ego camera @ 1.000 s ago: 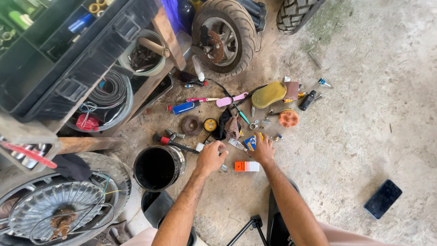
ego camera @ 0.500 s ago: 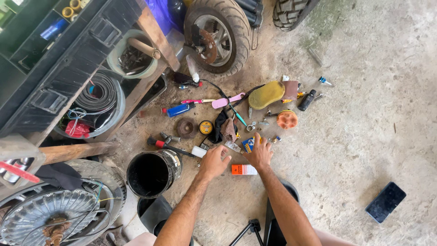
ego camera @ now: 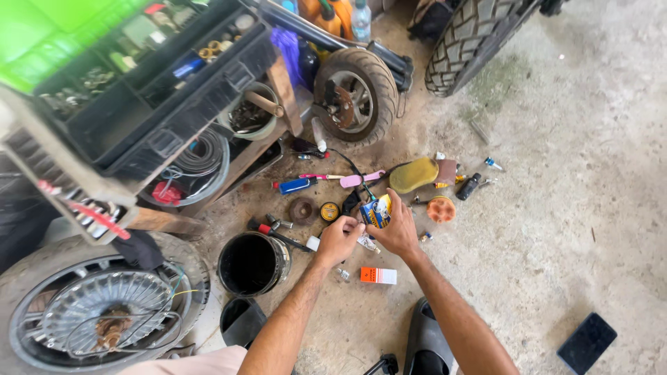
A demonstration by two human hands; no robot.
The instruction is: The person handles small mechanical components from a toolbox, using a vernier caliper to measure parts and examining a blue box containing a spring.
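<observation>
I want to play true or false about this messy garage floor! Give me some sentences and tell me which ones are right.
1. The right hand holds a small blue and yellow packet. True.
2. The black bucket stands to the right of both hands. False: it stands to their left.
3. An orange and white box lies on the floor near the hands. True.
4. The black phone rests in the left hand. False: it lies on the floor, far right.

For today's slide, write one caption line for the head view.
Both hands, left hand and right hand, hold a small blue-and-yellow packet above a tool-strewn concrete floor.
</observation>
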